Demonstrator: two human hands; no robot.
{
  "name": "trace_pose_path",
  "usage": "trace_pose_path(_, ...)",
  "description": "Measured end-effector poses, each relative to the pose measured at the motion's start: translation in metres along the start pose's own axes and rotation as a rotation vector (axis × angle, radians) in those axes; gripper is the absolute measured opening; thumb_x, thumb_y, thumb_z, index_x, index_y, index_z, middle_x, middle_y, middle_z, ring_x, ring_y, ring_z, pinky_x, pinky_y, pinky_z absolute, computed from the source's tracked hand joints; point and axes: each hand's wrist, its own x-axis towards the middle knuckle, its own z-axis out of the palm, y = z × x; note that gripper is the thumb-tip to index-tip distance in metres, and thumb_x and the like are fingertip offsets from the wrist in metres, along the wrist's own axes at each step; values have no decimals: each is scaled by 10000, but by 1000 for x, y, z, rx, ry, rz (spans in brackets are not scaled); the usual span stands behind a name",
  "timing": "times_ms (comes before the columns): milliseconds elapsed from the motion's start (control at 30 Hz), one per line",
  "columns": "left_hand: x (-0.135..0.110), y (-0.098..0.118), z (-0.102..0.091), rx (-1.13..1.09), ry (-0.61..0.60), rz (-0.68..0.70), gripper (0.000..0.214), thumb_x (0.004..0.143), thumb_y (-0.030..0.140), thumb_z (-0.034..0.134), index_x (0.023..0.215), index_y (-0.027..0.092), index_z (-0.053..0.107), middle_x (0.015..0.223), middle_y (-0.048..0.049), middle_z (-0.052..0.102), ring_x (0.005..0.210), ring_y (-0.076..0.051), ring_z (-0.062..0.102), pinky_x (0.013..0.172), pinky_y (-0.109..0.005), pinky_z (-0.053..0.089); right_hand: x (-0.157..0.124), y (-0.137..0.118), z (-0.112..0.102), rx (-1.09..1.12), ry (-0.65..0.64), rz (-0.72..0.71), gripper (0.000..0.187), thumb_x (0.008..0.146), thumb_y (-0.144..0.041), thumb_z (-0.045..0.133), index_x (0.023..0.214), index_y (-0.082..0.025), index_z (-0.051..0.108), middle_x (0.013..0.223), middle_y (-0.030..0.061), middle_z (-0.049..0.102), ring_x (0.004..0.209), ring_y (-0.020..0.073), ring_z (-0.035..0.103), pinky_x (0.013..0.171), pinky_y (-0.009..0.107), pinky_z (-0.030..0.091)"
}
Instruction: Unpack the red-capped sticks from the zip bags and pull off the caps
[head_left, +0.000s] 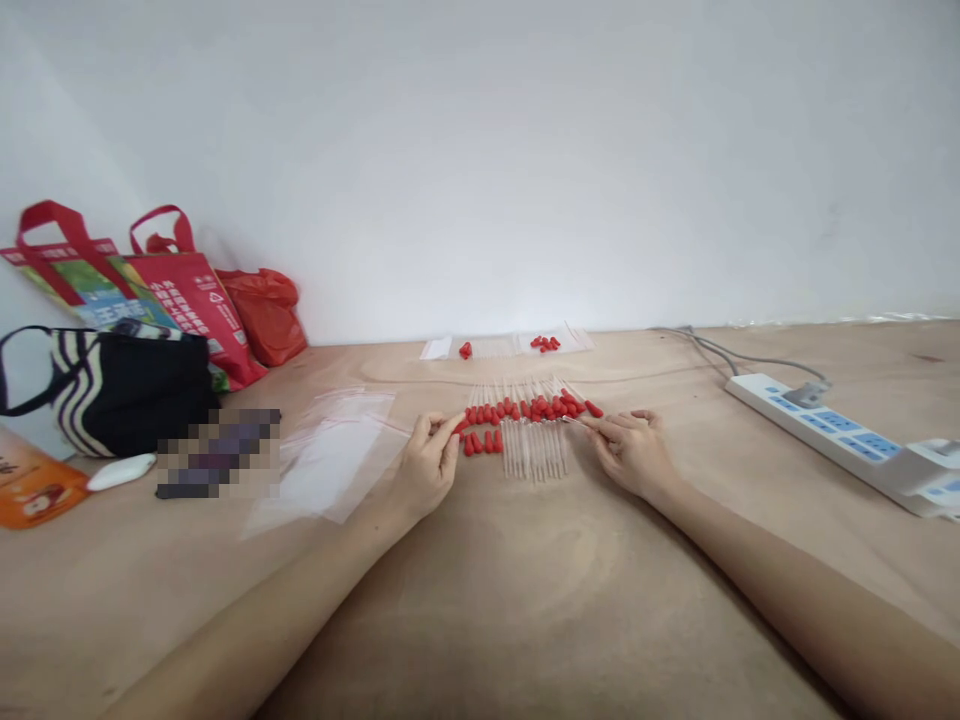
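Note:
My left hand [429, 466] is closed in a pinch on a red rubber bulb [460, 427] at the left end of the rows. My right hand [628, 452] pinches a thin clear tube [574, 420], whose far part points left over the pile. Between the hands lie several red rubber bulbs [553, 408], some bunched and some lined up. Clear tubes [534, 450] lie side by side just below them. More thin tubes [517, 390] stick out behind the red bulbs. A short row of bulbs [484, 442] rests beside my left fingers.
Clear plastic bags [330, 460] lie left of my left hand. Farther back, flat bags [495, 346] hold small red bulbs. A power strip [832, 430] stands at the right. Shopping bags [187, 300], a black bag [142, 390] and a blurred dark object [225, 450] sit at the left.

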Motion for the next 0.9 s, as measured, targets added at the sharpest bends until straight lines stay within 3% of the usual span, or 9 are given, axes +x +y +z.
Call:
trace_pose_path(167,8,-10,7,37,-47,-70,238,774,165,457,1011,167,481,834,-44,557,763,-161,541,686,-290,464,-2,-1,2,-119,-50,20,240,794,-226,411,851,-227,644,699,9,667,669,139,545,835,356,208)
trace_pose_path(367,10,-12,5,170,-189,-16,79,771,250,530,762,184,572,785,-24,637,753,-191,543,709,-333,410,-3,-8,5,-184,-124,-25,249,798,-208,395,866,-211,635,726,28,660,734,158,542,838,368,199)
trace_pose_path(567,10,-11,-2,139,-154,-55,200,799,320,487,890,192,610,791,-21,665,751,-185,550,727,-330,391,-4,-15,3,-157,-187,-49,258,833,-293,378,934,-220,604,840,46,656,856,184,537,892,411,194)
trace_pose_path(667,19,-13,-5,188,-149,-116,208,790,324,481,850,187,626,791,-31,658,781,-200,540,743,-345,383,-4,-16,2,-147,-237,-64,283,843,-346,361,960,-221,588,906,53,644,899,194,526,922,448,176)
trace_pose_path(900,57,-14,7,364,-417,-345,238,685,441,558,721,235,669,840,-56,626,911,-264,510,793,-397,361,-3,-19,1,-105,-313,-87,416,839,-489,310,1042,-218,552,1031,70,604,955,211,507,943,502,172)
